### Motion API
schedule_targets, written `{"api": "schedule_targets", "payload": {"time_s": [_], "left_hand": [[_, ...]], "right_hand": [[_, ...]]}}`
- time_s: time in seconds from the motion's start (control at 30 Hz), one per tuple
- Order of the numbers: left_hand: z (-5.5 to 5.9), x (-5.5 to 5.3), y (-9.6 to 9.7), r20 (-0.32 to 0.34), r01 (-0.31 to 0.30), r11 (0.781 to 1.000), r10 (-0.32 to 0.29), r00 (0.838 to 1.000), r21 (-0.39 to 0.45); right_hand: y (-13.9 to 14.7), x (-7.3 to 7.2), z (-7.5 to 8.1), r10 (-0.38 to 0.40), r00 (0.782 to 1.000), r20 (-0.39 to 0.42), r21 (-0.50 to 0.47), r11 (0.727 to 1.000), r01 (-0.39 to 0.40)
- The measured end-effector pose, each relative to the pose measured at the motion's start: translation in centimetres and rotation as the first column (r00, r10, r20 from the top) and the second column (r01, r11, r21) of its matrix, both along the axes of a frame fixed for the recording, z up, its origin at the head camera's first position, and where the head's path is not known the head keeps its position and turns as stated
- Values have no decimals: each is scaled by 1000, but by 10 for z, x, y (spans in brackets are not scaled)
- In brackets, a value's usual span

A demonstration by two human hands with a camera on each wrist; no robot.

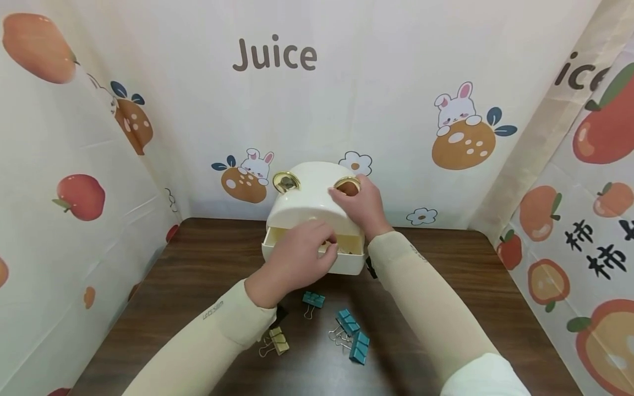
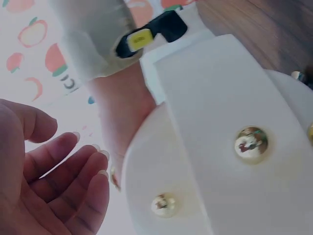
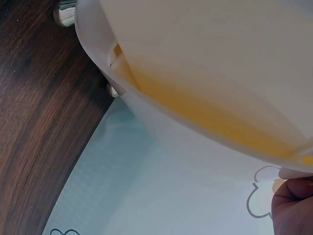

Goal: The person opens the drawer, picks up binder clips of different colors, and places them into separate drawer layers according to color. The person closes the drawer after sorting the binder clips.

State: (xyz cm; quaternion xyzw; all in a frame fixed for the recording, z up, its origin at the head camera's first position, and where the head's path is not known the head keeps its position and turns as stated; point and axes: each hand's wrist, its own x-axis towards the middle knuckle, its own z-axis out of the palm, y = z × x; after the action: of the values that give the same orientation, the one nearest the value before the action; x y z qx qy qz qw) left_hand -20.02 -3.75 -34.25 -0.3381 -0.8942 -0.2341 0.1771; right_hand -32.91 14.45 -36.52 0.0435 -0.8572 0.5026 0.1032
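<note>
A white drawer box (image 1: 309,187) with a rounded top and two gold-rimmed ears stands against the back curtain. Its lower drawer (image 1: 344,267) is pulled out toward me; small items inside are mostly hidden. My left hand (image 1: 302,256) hovers over that drawer, fingers loosely bent. Nothing shows between those fingers in the left wrist view, where the box's gold knobs (image 2: 251,145) appear beside them. With thumb and fingers, my right hand (image 1: 365,206) grips the right gold-rimmed ear (image 1: 348,186). Only part of this hand (image 3: 293,205) shows in the right wrist view.
On the brown wooden table (image 1: 208,264), in front of the box, lie a teal binder clip (image 1: 313,299), two more teal clips (image 1: 348,322) close together, and a yellow binder clip (image 1: 279,340). Printed curtains (image 1: 376,99) enclose the back and sides.
</note>
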Motion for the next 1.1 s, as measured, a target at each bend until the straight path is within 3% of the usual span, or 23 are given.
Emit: {"api": "schedule_targets", "payload": {"time_s": [0.23,0.4,0.6,0.77,0.9,1.1], "left_hand": [[4,19,-10,-44,46,999,-46,998,-7],[-3,36,-16,-50,65,997,-67,996,-47],[-24,55,-28,-43,49,992,-55,998,-120],[-46,69,-45,31,4,989,1,1000,-148],[-64,77,-60,109,-41,990,56,992,-133],[-89,83,-81,140,-104,989,118,983,-106]], "right_hand": [[1,0,2,-9,999,31,-6,1000,9],[2,1,2,-6,1000,21,-2,1000,6],[1,1,1,3,1000,29,1,1000,-3],[0,1,0,-5,1000,31,13,1000,4],[0,0,0,-7,1000,29,19,1000,7],[-1,0,0,-10,999,34,21,1000,9]]}}
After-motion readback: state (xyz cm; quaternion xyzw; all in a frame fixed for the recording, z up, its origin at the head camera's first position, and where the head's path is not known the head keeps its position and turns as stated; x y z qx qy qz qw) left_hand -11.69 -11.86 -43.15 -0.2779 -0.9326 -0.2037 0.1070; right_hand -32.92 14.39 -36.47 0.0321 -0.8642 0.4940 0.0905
